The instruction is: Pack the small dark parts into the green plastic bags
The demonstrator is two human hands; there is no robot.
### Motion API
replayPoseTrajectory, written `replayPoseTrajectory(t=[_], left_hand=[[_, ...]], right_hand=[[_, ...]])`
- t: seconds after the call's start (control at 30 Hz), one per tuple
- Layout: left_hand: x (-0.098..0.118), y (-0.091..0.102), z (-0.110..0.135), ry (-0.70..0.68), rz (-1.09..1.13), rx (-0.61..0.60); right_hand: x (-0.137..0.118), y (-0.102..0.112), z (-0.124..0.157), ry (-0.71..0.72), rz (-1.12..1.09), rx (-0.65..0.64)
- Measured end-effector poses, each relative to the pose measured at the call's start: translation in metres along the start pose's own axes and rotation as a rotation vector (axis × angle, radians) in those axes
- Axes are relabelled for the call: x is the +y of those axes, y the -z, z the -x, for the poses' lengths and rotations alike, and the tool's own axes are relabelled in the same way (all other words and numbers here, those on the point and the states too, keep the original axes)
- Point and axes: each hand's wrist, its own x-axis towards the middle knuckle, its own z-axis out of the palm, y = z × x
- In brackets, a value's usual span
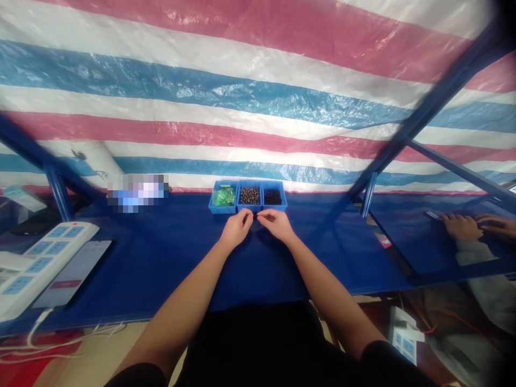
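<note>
My left hand (237, 228) and my right hand (277, 224) meet fingertip to fingertip over the blue table, just in front of three small blue bins. Both are closed in a pinch. Something small and dark shows between the fingertips, too tiny to name. Nearest my left hand is the middle bin (243, 207), full of small metallic-looking pieces (250, 195). Beyond my right hand stands the bin (284, 206) of small black pieces (273, 197). The left bin (216, 210) contains green and clear pieces (224, 195).
A white power strip (44, 263) and a phone (76, 274) with a cable lie at the left. Blue metal posts (367, 194) rise on both sides before a striped tarp (242, 123). At the right, another person's hands (463, 228) rest over the adjoining table.
</note>
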Motion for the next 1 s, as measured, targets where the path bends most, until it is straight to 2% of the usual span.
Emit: replayPoseTrajectory(t=[0.23, 0.4, 0.73, 0.87, 1.0], left_hand=[[-0.0048, -0.0032, -0.0019, -0.019, 0.027, 0.016], [-0.0058, -0.0034, -0.0014, 0.011, 0.027, -0.013], [-0.006, -0.0029, -0.0017, 0.028, 0.031, -0.02], [-0.0044, -0.0025, -0.0016, 0.003, 0.083, -0.008], [-0.0041, -0.0027, -0.0021, -0.03, 0.076, -0.005]], right_hand=[[-0.003, 0.0019, -0.0009, -0.017, 0.015, 0.012], [0.002, -0.0012, -0.0006, 0.0, 0.013, -0.018], [0.006, -0.0021, -0.0013, 0.018, -0.003, 0.004], [0.0056, -0.0003, -0.0022, 0.008, 0.01, 0.05], [0.006, 0.0004, -0.0024, 0.007, 0.001, 0.028]])
